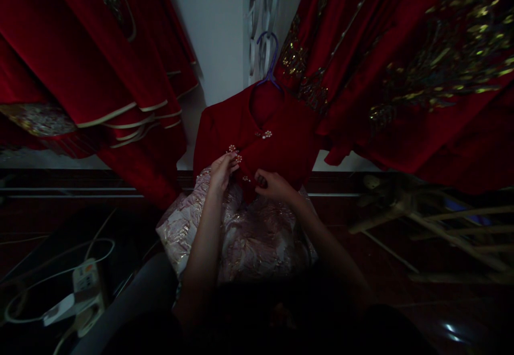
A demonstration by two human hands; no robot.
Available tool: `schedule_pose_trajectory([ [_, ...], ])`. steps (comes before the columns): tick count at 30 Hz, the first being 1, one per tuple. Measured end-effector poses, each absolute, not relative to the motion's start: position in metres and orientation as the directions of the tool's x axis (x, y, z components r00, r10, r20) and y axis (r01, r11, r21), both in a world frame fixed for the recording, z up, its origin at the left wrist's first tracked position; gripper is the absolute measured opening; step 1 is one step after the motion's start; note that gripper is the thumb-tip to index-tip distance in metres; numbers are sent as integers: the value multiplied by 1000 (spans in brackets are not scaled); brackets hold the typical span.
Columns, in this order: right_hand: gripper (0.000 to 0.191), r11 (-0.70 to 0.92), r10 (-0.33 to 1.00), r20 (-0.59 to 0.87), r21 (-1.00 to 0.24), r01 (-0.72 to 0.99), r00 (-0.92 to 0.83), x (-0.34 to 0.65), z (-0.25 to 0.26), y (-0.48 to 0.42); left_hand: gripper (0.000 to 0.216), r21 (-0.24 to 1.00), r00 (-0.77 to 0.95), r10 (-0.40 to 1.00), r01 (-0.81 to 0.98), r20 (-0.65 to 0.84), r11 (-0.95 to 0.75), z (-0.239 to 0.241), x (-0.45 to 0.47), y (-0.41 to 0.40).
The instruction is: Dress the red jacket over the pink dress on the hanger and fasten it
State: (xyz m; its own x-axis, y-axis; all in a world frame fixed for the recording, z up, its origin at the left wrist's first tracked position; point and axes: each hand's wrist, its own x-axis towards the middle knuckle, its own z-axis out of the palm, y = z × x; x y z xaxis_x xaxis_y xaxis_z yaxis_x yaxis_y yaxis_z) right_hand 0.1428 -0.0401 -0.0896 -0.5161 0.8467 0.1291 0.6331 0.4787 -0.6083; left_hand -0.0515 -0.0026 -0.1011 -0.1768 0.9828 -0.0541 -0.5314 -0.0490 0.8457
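Observation:
A red jacket (228,114) hangs in front of me on a purple hanger (272,66). Small pearl flower buttons (267,135) dot its front. My left hand (223,172) pinches the jacket's front edge beside one of these buttons. Further right, my right hand (273,184) is curled close to a lower button, its fingertips bent inward; what they hold, if anything, is hidden. Below the jacket spreads a pale pink brocade skirt (257,242) with a metallic sheen, partly covered by my forearms.
Red garments with pale trim (120,66) hang at left, and red ones with gold sequins (441,60) at right. A power strip (89,285) with a white cable lies lower left. A wooden rack-like frame (433,221) stands at right.

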Motion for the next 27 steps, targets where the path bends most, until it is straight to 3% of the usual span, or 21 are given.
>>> schedule_pose_trajectory([
  [11, 18, 497, 840, 147, -594, 633, -522, 143, -93, -39, 22, 863, -219, 976, -494, -9, -103, -105, -49, 1],
  [16, 18, 492, 839, 127, -591, 639, -529, 146, -91, -39, 31, 894, -45, 999, -448, 8, -27, -90, -33, -8],
  [19, 16, 504, 827, 119, -590, 631, -549, 151, -88, -37, 27, 946, -43, 994, -306, 100, -109, -80, -13, -8],
  [22, 16, 502, 820, 100, -600, 623, -564, 158, -85, -35, 22, 952, -7, 955, -80, 297, -296, -64, 1, -2],
  [27, 13, 507, 800, 84, -625, 594, -595, 168, -82, -32, 23, 788, 85, 824, 251, 560, -562, -20, 0, 5],
])
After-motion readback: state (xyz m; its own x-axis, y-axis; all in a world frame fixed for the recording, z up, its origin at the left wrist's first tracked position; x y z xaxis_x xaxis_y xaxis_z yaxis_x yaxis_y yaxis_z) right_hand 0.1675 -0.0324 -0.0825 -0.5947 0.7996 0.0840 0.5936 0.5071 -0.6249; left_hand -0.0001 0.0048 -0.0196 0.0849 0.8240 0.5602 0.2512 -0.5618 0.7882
